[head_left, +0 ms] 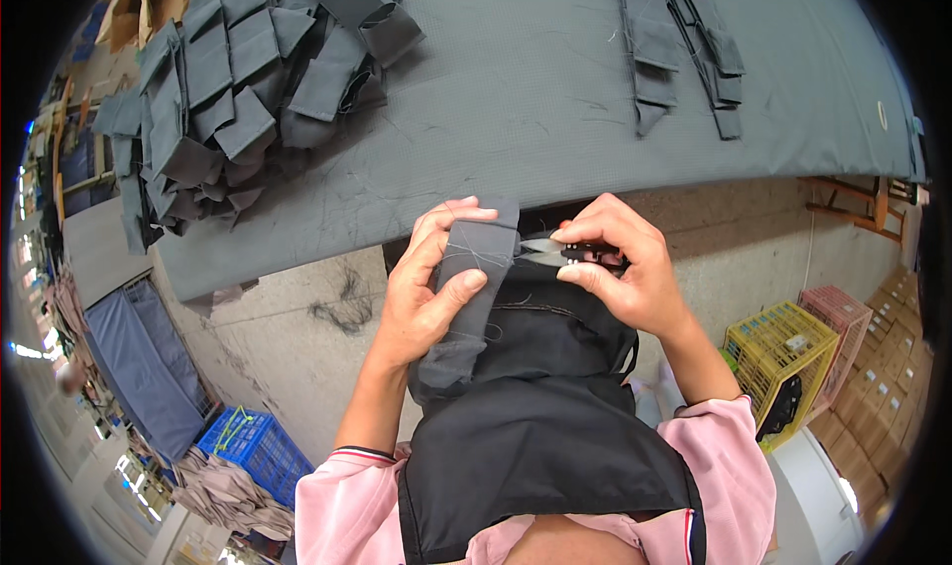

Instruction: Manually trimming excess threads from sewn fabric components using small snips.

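Here, left hand [418, 292] pinches limp, thread-strewn grey cloth strip [476, 312]; right hand [635, 273] grips pointed metal snips [577, 255].

I can't read a single word or number from where I'm standing. Over on the right, a small whitish label [796, 343] sits on the yellow crate [769, 339], but any print on it is too small to make out. Farther right, the stacked cardboard boxes [861, 436] carry several little pale labels [895, 403], which show only as light patches, illegible too.
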### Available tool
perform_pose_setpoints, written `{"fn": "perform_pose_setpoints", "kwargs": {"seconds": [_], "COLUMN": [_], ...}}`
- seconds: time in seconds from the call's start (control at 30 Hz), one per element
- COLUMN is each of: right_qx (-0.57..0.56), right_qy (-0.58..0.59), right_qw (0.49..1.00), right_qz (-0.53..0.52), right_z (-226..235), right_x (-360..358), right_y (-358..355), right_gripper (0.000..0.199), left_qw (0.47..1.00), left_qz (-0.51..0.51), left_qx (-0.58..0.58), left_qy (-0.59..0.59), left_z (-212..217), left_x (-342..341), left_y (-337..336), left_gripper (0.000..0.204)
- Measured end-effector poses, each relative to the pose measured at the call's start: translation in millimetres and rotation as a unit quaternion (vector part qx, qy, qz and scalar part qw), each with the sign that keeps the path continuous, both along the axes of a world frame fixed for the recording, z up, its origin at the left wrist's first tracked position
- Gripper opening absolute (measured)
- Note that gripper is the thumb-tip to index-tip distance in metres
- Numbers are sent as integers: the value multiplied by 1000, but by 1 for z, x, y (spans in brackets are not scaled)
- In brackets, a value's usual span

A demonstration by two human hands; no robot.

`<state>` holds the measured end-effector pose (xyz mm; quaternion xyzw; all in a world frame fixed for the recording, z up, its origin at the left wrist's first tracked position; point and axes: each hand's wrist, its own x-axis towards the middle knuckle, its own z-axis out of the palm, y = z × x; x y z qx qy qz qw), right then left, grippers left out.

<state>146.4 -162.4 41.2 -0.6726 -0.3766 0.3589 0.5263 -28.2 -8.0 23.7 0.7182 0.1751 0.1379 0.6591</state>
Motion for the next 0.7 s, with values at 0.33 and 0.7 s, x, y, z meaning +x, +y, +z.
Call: {"fn": "perform_pose_setpoints", "kwargs": {"seconds": [0.33,0.7], "right_qx": [16,57], "right_qy": [-167,-91], "right_qw": [981,982], "right_qz": [94,156], "right_z": [7,-1], "right_x": [10,15], "right_y": [6,-1], "right_gripper": [27,24], "left_qw": [999,1000], "left_qz": [-27,-27], "left_qx": [27,5], "left_qy": [8,-13], "left_z": [3,2], "left_x": [0,2], "left_y": [3,7], "left_gripper": [25,26]}}
